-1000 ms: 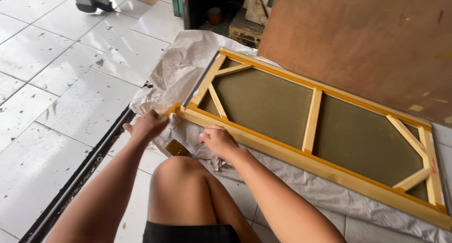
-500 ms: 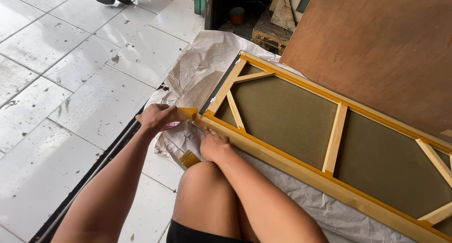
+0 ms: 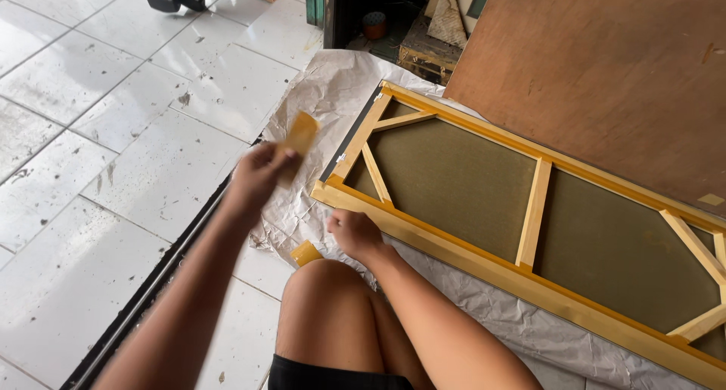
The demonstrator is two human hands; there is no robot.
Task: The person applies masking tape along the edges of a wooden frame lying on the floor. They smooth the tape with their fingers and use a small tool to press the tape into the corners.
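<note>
A long wooden frame with cross braces and dark olive backing lies face down on crinkled grey paper. My left hand is raised left of the frame's corner and pinches a small yellow-brown strip that sticks up from its fingers. My right hand rests with curled fingers on the paper against the near rail of the frame, close to that corner. A roll of yellow-brown tape lies on the paper just by my knee, partly hidden by it.
A large brown board leans or lies at the back right. White floor tiles spread to the left, with a dark floor track running along the paper's edge. Boxes and clutter stand at the top.
My left hand has lifted away from the frame's corner, up and left, with the yellow-brown strip in it. My right hand stays by the near rail. The view has shifted closer.
</note>
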